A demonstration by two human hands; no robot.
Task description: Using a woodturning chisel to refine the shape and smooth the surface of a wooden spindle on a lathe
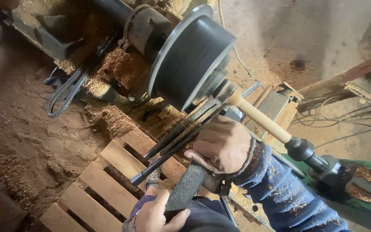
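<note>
At the near side of the lathe, the right hand (222, 144) presses down on the far end of a long rasp (188, 185) while the left hand (155, 213) pinches its near end, its length crossing under the pale wooden spindle (260, 119) just beyond.

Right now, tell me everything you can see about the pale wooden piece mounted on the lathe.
The wooden spindle is a slim, pale, smooth-looking round rod of light wood. It runs slantwise from the dark round headstock disc at upper left down to the black tailstock centre at lower right, held between the two. It widens slightly near the disc end. The right hand sits just below it, pressing a coarse flat rasp towards it; whether the rasp touches is hidden.
</note>
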